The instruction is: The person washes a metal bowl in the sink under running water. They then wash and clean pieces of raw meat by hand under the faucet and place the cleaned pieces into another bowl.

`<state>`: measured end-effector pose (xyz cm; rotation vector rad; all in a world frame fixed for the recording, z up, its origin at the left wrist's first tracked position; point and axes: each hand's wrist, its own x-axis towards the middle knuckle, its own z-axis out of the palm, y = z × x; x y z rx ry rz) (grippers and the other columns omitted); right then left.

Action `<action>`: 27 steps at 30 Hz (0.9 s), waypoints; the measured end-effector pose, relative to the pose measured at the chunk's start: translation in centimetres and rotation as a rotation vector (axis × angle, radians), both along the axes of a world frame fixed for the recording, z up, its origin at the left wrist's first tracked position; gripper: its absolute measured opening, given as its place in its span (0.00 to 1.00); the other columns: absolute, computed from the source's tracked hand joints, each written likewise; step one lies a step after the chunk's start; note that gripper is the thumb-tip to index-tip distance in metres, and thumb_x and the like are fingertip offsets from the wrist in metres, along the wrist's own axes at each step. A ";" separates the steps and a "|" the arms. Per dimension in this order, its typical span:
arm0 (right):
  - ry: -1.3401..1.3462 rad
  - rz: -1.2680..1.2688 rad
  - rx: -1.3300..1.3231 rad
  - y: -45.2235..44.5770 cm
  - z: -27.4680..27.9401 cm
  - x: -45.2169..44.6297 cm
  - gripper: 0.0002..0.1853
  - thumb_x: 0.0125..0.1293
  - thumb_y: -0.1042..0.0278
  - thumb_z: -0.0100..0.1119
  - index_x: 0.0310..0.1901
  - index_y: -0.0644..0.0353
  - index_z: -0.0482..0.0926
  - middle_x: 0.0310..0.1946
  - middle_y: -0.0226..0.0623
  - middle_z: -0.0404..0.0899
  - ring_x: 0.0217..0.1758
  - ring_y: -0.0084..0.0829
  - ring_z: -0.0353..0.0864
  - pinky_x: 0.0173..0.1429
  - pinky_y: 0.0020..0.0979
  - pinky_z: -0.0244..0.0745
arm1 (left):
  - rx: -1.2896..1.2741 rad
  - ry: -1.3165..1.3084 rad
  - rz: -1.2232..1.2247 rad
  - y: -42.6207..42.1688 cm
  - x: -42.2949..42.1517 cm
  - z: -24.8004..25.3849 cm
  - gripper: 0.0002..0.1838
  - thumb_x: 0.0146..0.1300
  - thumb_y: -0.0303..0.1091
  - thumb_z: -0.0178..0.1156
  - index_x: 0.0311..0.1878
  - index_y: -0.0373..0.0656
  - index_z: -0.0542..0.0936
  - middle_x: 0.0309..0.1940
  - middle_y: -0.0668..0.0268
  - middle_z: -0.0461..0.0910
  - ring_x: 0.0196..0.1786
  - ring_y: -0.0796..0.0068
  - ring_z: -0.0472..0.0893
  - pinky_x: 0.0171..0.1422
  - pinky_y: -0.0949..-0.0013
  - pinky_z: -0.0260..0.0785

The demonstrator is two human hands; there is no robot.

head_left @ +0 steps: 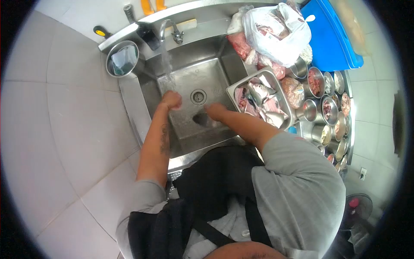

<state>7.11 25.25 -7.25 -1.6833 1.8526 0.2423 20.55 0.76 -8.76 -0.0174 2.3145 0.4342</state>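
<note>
"Where are the hands?"

"Both reach into the sink (207, 75) — the left hand (172, 100) at the foot of the water (166, 60), the right hand (216, 111) beside the drain (198, 97). The two stand apart."

"Open or closed?"

"Cannot tell; fingers are blurred, and a dark shape (200, 119) by the right could be a shadow or an object."

"And the fish (258, 91)?"

"Piled in a tray (283, 94) at the sink's right edge — likely set there for easy reach and to contain drips. The tap (177, 36) pours over the basin, presumably to catch splashes."
</note>
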 end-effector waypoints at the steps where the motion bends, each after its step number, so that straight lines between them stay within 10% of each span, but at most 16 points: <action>1: 0.018 -0.234 -0.101 1.2 -1.2 0.5 0.24 0.75 0.66 0.42 0.71 0.46 0.67 0.53 0.54 0.82 0.55 0.53 0.85 0.56 0.53 0.79 | 0.093 0.235 0.573 -0.4 -0.5 0.9 0.14 0.62 0.42 0.62 0.44 0.45 0.88 0.35 0.63 0.88 0.33 0.68 0.86 0.36 0.60 0.76; 2: 0.010 -0.232 -0.098 2.6 -4.3 1.7 0.24 0.75 0.66 0.42 0.71 0.46 0.67 0.53 0.54 0.82 0.55 0.53 0.85 0.56 0.53 0.79 | 0.185 0.465 1.148 -0.7 -0.7 1.3 0.13 0.62 0.40 0.62 0.45 0.47 0.88 0.34 0.65 0.88 0.32 0.70 0.85 0.34 0.61 0.75; 4: -0.032 0.017 -0.129 3.7 -8.4 3.1 0.23 0.75 0.66 0.43 0.70 0.46 0.68 0.51 0.51 0.84 0.56 0.51 0.85 0.57 0.52 0.79 | 0.668 0.666 1.459 -3.0 -3.1 1.4 0.13 0.61 0.37 0.61 0.46 0.47 0.88 0.35 0.65 0.88 0.34 0.73 0.85 0.33 0.65 0.74; 7: -0.080 0.009 -0.007 -1.9 -1.1 2.4 0.24 0.74 0.68 0.45 0.71 0.50 0.68 0.54 0.51 0.83 0.57 0.51 0.84 0.59 0.51 0.79 | 0.607 0.657 1.574 -4.2 -5.8 7.5 0.13 0.61 0.31 0.59 0.47 0.44 0.87 0.36 0.66 0.87 0.34 0.76 0.84 0.31 0.68 0.74; 11: -0.109 -0.589 -0.273 -12.0 0.1 -1.1 0.23 0.68 0.69 0.56 0.64 0.63 0.73 0.51 0.54 0.84 0.52 0.47 0.87 0.53 0.48 0.82 | 0.774 0.897 1.683 -3.5 -4.7 8.5 0.14 0.63 0.28 0.58 0.49 0.40 0.85 0.38 0.63 0.88 0.36 0.68 0.85 0.39 0.65 0.77; 13: -0.329 -0.623 -0.073 -15.9 -3.0 -3.7 0.20 0.67 0.70 0.60 0.59 0.64 0.77 0.48 0.51 0.85 0.50 0.44 0.88 0.45 0.44 0.84 | -0.073 1.329 1.405 -2.3 -2.7 8.6 0.14 0.63 0.26 0.57 0.51 0.38 0.84 0.42 0.56 0.86 0.45 0.57 0.85 0.51 0.60 0.76; 14: -0.400 -0.630 -0.005 -16.9 -4.2 -4.1 0.19 0.66 0.71 0.61 0.58 0.64 0.79 0.47 0.50 0.85 0.49 0.42 0.88 0.43 0.42 0.85 | -0.083 1.331 1.406 -1.8 -1.6 8.5 0.14 0.63 0.26 0.57 0.51 0.38 0.84 0.42 0.56 0.86 0.45 0.57 0.85 0.51 0.60 0.76; 16: -0.968 -1.385 -0.038 -17.0 -4.5 -4.1 0.12 0.66 0.70 0.66 0.49 0.62 0.82 0.41 0.39 0.85 0.38 0.34 0.86 0.33 0.34 0.82 | -0.305 1.232 1.375 -1.2 0.8 8.2 0.16 0.63 0.26 0.58 0.53 0.36 0.82 0.50 0.50 0.83 0.56 0.50 0.80 0.62 0.57 0.72; 23: -1.279 -1.418 0.260 -7.6 -6.6 -1.5 0.09 0.64 0.68 0.71 0.41 0.60 0.82 0.33 0.31 0.76 0.30 0.25 0.72 0.28 0.31 0.73 | -0.076 1.283 1.511 -0.4 6.5 8.9 0.18 0.61 0.24 0.59 0.55 0.39 0.82 0.48 0.54 0.80 0.52 0.57 0.79 0.61 0.59 0.71; 27: -1.186 -1.487 0.029 -11.3 -8.3 -2.8 0.18 0.66 0.73 0.66 0.57 0.65 0.77 0.46 0.40 0.81 0.46 0.33 0.83 0.38 0.33 0.85 | -0.205 1.271 1.504 -0.5 7.3 9.8 0.18 0.61 0.25 0.59 0.55 0.39 0.82 0.50 0.55 0.79 0.50 0.60 0.78 0.60 0.59 0.71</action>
